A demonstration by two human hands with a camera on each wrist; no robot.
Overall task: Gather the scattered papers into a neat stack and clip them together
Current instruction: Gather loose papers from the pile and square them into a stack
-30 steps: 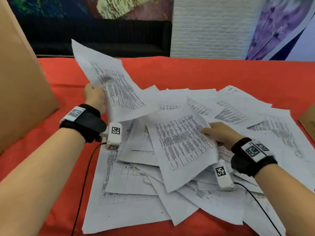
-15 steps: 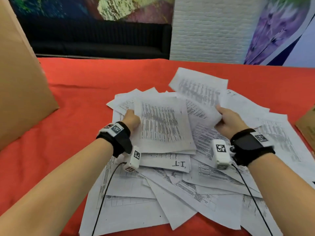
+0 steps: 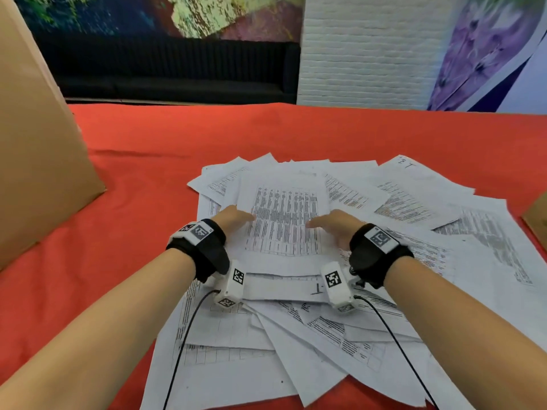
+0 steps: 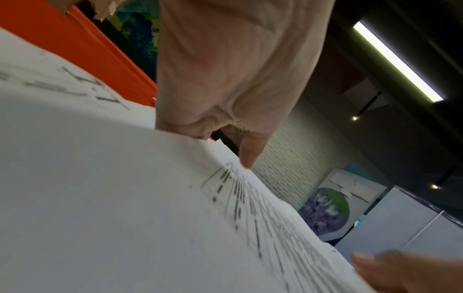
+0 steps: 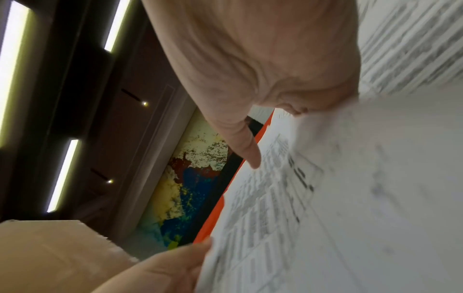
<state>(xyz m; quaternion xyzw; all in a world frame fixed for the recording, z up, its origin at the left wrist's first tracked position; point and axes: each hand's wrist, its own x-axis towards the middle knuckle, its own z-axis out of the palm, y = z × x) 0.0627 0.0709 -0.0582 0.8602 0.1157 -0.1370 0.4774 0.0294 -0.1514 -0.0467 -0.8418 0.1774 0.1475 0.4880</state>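
Many white printed papers (image 3: 414, 202) lie scattered and overlapping on the red tablecloth (image 3: 266, 134). At the pile's centre sits a small stack of sheets (image 3: 284, 220) with a dense table on top. My left hand (image 3: 235, 217) grips the stack's left edge, its thumb (image 4: 246, 162) lying on top of the paper. My right hand (image 3: 333, 224) grips the right edge the same way, thumb (image 5: 253, 156) on the printed face. On both hands the other fingers are hidden under the sheets. No clip is in view.
A tall cardboard box (image 3: 38, 143) stands at the left on the table. The corner of another cardboard box (image 3: 537, 220) shows at the right edge. Bare red cloth stretches behind the papers, and a black sofa (image 3: 177, 72) stands beyond the table.
The sheets that each hand held up earlier now lie on the centre stack. Both hands have come in to its left and right edges.
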